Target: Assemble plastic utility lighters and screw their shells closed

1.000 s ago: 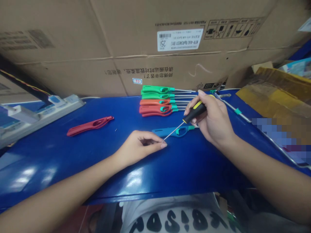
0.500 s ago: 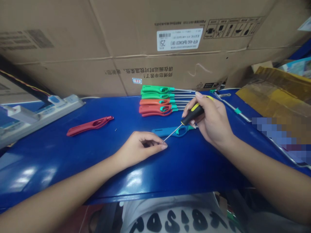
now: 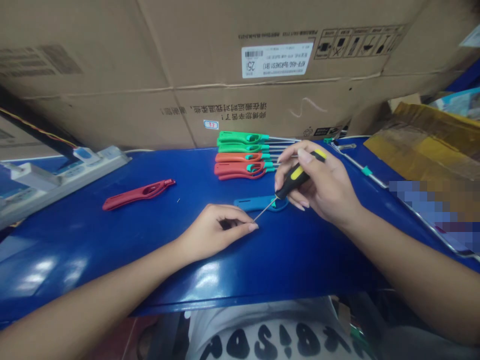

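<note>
Head view: what is the state of the right grip?
Right hand (image 3: 318, 185): fingers and thumb closed around the black-and-yellow handle of a screwdriver (image 3: 290, 181), which tilts down towards the left hand (image 3: 221, 227).

And the left grip?
Thumb and forefinger are nearly together at the tip of the screwdriver's shaft. I cannot tell whether they pinch the tip itself or a small part with it.

Record what lies nearest.
A blue lighter (image 3: 252, 203) lies on the blue table (image 3: 285, 260), just beyond the left fingertips. The shaft passes in front of its trigger end.

Further out?
To the left, a tiny metal piece (image 3: 178, 200) lies near a red lighter body (image 3: 137, 195). Behind the blue lighter, green, orange and red lighters (image 3: 234, 157) lie side by side.

Perimeter?
White power strip (image 3: 75, 175) at left; cardboard box (image 3: 112, 50) behind.
</note>
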A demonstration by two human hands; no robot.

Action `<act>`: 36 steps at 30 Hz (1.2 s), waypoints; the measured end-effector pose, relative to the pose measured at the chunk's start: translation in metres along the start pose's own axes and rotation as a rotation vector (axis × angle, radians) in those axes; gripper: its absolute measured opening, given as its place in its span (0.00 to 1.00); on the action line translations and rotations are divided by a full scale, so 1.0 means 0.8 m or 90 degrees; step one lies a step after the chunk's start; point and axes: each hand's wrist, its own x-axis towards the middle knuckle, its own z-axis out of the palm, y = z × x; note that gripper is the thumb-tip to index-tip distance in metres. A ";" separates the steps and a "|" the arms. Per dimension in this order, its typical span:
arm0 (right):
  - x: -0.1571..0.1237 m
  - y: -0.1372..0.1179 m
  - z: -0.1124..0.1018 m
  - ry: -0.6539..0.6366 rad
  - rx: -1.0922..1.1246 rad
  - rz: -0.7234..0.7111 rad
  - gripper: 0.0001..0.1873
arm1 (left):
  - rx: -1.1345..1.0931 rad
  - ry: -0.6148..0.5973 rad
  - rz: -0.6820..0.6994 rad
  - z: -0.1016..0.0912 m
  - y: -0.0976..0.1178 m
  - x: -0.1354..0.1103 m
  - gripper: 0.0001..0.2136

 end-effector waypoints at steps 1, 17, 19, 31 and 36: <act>-0.002 -0.002 0.000 -0.032 -0.001 0.001 0.14 | 0.002 -0.003 0.001 0.000 -0.001 0.000 0.08; -0.018 -0.004 0.011 -0.140 -0.079 -0.122 0.21 | 0.024 -0.111 0.154 0.000 0.000 -0.004 0.05; -0.020 -0.006 0.013 -0.128 -0.085 -0.117 0.21 | 0.028 -0.121 0.154 0.000 0.000 -0.004 0.06; -0.027 0.002 0.020 0.059 -0.167 -0.189 0.26 | -0.010 -0.089 0.106 -0.005 0.000 -0.002 0.11; -0.022 0.006 0.021 0.119 -0.150 -0.223 0.25 | 0.109 0.050 0.189 -0.014 -0.006 0.002 0.24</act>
